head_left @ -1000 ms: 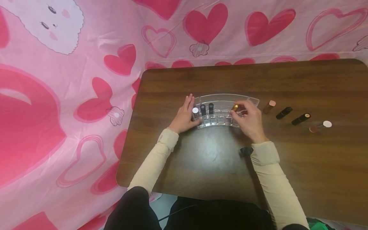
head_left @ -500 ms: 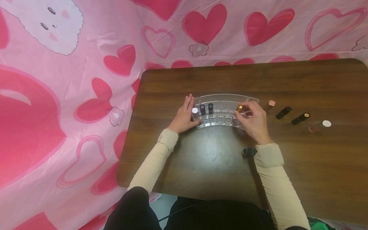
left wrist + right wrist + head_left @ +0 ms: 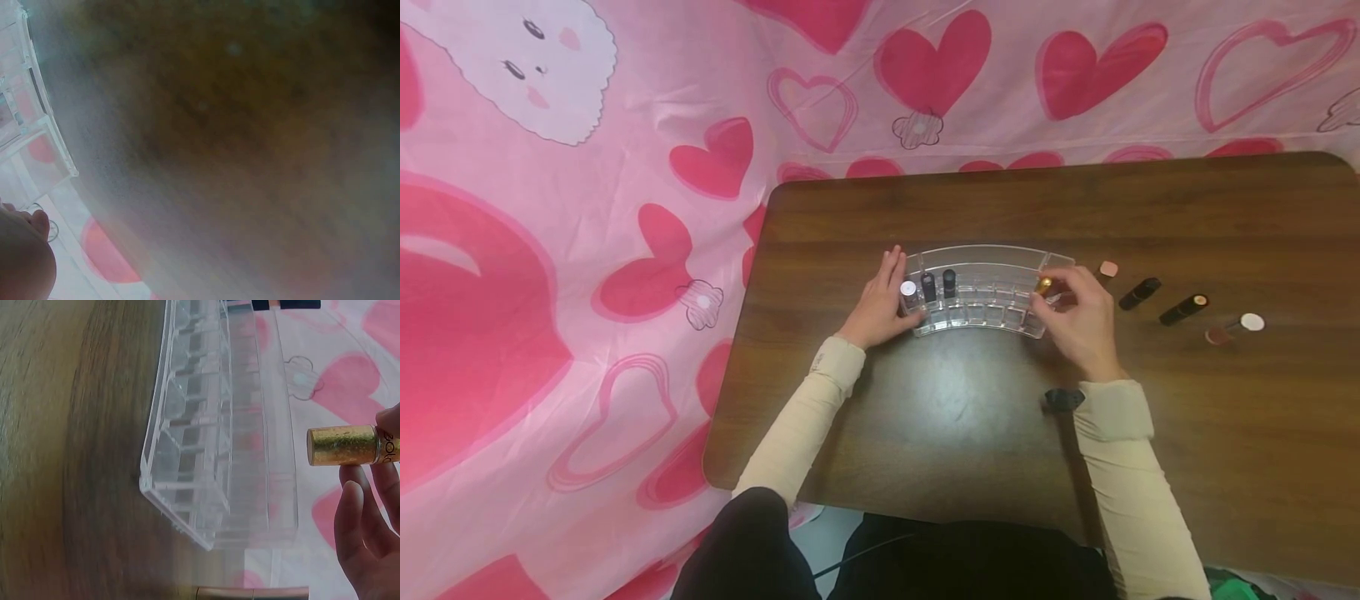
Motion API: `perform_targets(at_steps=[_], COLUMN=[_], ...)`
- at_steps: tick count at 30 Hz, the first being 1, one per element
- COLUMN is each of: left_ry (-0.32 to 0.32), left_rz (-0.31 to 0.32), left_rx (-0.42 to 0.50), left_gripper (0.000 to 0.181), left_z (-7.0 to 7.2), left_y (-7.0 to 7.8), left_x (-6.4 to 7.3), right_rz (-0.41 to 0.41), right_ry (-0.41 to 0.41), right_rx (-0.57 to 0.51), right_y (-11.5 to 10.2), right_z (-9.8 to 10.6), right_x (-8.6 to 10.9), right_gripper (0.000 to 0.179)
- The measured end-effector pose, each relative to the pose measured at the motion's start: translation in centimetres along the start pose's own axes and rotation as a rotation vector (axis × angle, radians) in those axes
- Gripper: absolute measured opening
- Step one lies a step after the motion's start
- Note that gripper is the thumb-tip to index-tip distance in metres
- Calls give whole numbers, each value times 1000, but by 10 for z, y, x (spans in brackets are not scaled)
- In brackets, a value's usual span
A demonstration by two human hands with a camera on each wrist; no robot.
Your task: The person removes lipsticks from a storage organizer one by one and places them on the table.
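My left hand rests against the left end of a clear curved acrylic lipstick organizer, fingers straight along its side and thumb at the front. In the left wrist view, only part of that hand shows beside the organizer's corner. A white-capped tube and two black lipsticks stand in the left slots. My right hand pinches a shiny gold lipstick over the organizer's right end. In the right wrist view, the lipstick is above the slots, with its lower end free of them.
Right of the organizer stand a rose-gold lipstick, a black lipstick, a black tube with a gold end and a white-capped tube. All are on a brown wooden table. A pink heart-print cloth hangs behind.
My right hand has moved right along the organizer with the gold lipstick, from near the middle-right slots to the right end. My left hand has stayed in place.
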State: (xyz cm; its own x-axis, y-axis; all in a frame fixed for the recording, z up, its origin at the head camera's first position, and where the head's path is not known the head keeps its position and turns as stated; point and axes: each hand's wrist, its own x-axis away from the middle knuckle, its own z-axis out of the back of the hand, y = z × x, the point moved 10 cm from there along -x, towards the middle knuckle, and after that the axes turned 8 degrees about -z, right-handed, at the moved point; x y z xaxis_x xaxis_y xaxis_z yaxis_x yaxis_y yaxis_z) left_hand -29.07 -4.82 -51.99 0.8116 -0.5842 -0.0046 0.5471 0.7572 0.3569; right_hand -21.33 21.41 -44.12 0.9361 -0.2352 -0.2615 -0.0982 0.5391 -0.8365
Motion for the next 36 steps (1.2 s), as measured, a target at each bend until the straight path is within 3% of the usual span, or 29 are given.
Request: perform_targets(at_steps=[20, 36], left_ry=[-14, 12], left_rz=[14, -16], left_rx=[-8, 13], left_gripper=[107, 106], left_z=[-3, -3], left_y=[-2, -2], left_x=[1, -1], right_rz=[-140, -221], right_ry=[70, 67], right_rx=[-19, 52], right_y=[26, 42], right_z=[27, 37], right_x=[3, 9], right_gripper=[25, 25])
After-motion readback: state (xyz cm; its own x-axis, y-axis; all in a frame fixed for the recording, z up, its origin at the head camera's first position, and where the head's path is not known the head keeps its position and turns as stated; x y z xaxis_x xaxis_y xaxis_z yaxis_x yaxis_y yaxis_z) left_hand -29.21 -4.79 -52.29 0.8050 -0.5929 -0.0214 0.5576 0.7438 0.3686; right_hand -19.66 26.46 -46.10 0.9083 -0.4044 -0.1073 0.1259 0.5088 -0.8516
